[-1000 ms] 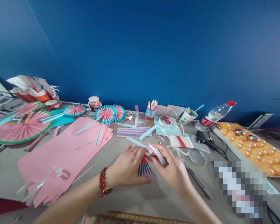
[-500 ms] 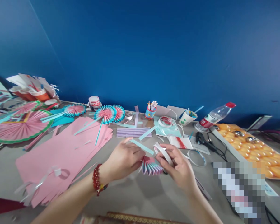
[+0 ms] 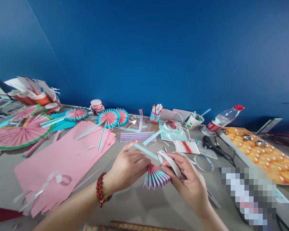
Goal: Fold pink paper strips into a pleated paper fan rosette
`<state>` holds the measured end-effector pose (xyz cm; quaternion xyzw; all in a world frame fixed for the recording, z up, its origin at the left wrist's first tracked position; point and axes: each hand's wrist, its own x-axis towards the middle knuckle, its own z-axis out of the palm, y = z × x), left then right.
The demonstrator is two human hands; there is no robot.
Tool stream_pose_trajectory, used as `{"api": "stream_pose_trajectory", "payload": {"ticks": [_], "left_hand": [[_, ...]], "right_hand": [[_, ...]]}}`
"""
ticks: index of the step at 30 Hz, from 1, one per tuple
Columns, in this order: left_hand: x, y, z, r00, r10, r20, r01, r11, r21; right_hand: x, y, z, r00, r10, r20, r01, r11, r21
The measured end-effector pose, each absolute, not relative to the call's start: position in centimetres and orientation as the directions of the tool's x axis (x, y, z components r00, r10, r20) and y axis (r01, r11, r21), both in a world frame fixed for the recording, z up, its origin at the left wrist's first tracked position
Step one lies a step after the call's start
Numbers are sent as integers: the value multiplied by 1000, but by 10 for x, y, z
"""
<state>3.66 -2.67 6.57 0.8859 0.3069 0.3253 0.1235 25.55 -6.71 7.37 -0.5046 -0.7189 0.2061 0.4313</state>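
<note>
Nearest the camera, the left hand, with a red bead bracelet on its wrist, pinches the top of a small pleated paper fan between thumb and fingers. The fan spreads downward just above the grey table, its folds pink and teal. The right hand closes on the fan's other side, touching it, and also grips a roll of white tape that lies across its fingers. A light blue paper strip lies on the table just behind the two hands.

To the left lies a stack of pink paper sheets with a curl of white ribbon on it. To the right, a tray of orange rounds sits near the table's edge, with black scissors beside it.

Farther back lie a purple striped sheet, round paper fans on sticks and a big pink fan with a green rim. A small cup of pens, a paper cup and a tilted water bottle stand near the blue wall.
</note>
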Motion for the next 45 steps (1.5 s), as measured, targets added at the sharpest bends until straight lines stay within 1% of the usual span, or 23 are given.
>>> {"api": "stream_pose_trajectory", "payload": {"ticks": [2,4,7,10,14,17,21,23,25,27,30,31,33,36,38,41,45], "left_hand": [[37,-27,64,594,639,489,476,-769,426],[35,-26,64,611,659,438,473,-748,466],[30,-25,69,707,635,312,386,-716,581],[28,-24,74,736,635,235,320,-632,706],[36,-27,72,679,705,207,277,-507,816],[45,-30,65,678,718,155,205,-388,899],[55,-33,53,692,716,87,102,-216,971],[57,-33,49,732,680,47,32,-103,994],[56,-33,49,771,637,-4,26,-25,999],[54,-33,52,787,615,-54,96,-35,995],[50,-34,55,767,638,-68,240,-187,953],[49,-34,56,760,645,-76,268,-204,942],[48,-34,55,742,660,-115,268,-135,954],[48,-33,54,712,688,-144,176,24,984],[49,-32,54,693,711,-118,130,37,991],[49,-30,57,670,733,-121,129,46,991],[49,-29,57,644,745,-177,153,102,983]], "right_hand": [[257,-65,75,-120,905,409,587,397,-706],[258,-63,77,-153,888,434,643,423,-638],[259,-59,78,-276,804,527,718,537,-443],[257,-56,76,-410,718,563,713,637,-293],[250,-55,70,-529,628,571,660,727,-189],[246,-56,63,-551,584,596,631,759,-160],[244,-58,57,-538,565,626,595,780,-194],[243,-58,57,-516,574,636,586,778,-227],[242,-58,58,-474,591,652,604,758,-248],[242,-56,61,-428,606,670,632,731,-258],[243,-54,64,-364,655,662,662,682,-311],[245,-53,66,-340,680,650,671,660,-339],[248,-52,68,-289,729,621,688,609,-395],[253,-50,71,-211,801,560,692,527,-493],[258,-47,70,-147,848,510,670,465,-579],[265,-42,66,-80,902,424,595,385,-706],[271,-37,60,-77,939,336,501,327,-801]]}}
